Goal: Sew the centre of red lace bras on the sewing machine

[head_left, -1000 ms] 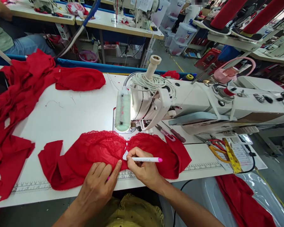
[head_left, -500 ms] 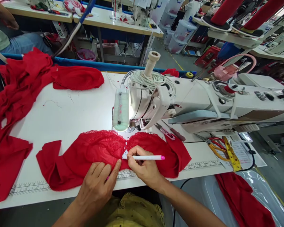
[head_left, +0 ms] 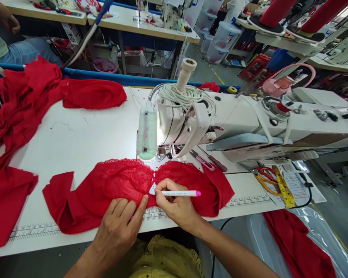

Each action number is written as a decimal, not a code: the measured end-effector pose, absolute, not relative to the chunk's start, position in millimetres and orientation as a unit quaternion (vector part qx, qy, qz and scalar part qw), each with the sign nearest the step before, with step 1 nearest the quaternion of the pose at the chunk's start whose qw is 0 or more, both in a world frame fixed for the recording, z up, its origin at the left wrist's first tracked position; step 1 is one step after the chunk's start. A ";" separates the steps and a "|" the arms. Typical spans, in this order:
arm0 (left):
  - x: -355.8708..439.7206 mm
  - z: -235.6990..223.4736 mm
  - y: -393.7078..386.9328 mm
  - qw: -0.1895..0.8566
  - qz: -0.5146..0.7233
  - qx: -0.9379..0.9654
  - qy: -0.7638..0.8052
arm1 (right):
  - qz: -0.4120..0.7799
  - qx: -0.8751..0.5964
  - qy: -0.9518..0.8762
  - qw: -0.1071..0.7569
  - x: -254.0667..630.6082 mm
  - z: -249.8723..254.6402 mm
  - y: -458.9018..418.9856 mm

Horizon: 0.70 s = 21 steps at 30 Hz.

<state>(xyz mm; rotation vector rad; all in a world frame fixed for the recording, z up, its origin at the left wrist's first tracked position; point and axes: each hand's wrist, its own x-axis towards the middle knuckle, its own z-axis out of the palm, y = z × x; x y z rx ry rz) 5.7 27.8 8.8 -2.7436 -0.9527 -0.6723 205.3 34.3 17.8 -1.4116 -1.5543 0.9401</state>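
Note:
A red lace bra (head_left: 113, 189) lies spread on the table in front of the sewing machine. My left hand (head_left: 118, 222) rests on its lower edge, forefinger stretched toward the centre and the other fingers curled. A small pink piece (head_left: 131, 217) peeks out between those fingers, mostly hidden. My right hand (head_left: 176, 204) is closed around a white marker pen (head_left: 181, 193) with a pink end, its writing end over the bra's centre. There a small white patterned triangular piece (head_left: 152, 189) sits between the cups, partly covered by my fingers.
The sewing machine (head_left: 185, 123) stands just beyond the bra. Snips (head_left: 203, 160), orange-handled scissors (head_left: 268, 181) and a yellow tape measure (head_left: 284, 189) lie to the right. Red fabric (head_left: 23, 104) is heaped at left. A clear tub (head_left: 243, 239) sits below the table edge.
Both hands stay almost in place on the bra. The pen's writing end is still at the white piece, and the view has shifted slightly.

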 end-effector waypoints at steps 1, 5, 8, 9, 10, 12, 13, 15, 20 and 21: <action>5.8 9.2 27.7 0.081 -0.224 -0.918 -0.318 | 0.371 -0.561 -0.617 0.408 205.3 18.0 33.7; 5.3 10.1 24.0 0.081 -0.216 -0.920 -0.315 | 0.382 -0.561 -0.613 0.405 205.0 20.8 27.5; 4.5 9.7 19.5 0.077 -0.209 -0.922 -0.317 | 0.379 -0.565 -0.614 0.400 204.9 23.3 22.2; 4.2 9.4 18.3 0.076 -0.209 -0.922 -0.318 | 0.378 -0.567 -0.615 0.397 204.9 23.8 21.1; 4.1 9.1 17.5 0.075 -0.208 -0.922 -0.318 | 0.377 -0.570 -0.615 0.394 204.9 24.2 20.4; 4.0 8.2 17.0 0.072 -0.209 -0.922 -0.318 | 0.376 -0.573 -0.615 0.390 205.0 24.3 20.4; 4.0 7.7 17.1 0.072 -0.210 -0.922 -0.317 | 0.377 -0.573 -0.615 0.390 205.0 24.1 20.7; 4.0 6.9 17.6 0.070 -0.210 -0.922 -0.317 | 0.378 -0.569 -0.618 0.389 205.1 23.8 21.6; 4.5 7.3 18.7 0.067 -0.219 -0.918 -0.323 | 0.367 -0.564 -0.637 0.376 205.3 24.9 22.3; 4.8 7.6 18.9 0.069 -0.220 -0.918 -0.323 | 0.364 -0.564 -0.638 0.376 205.3 25.1 22.3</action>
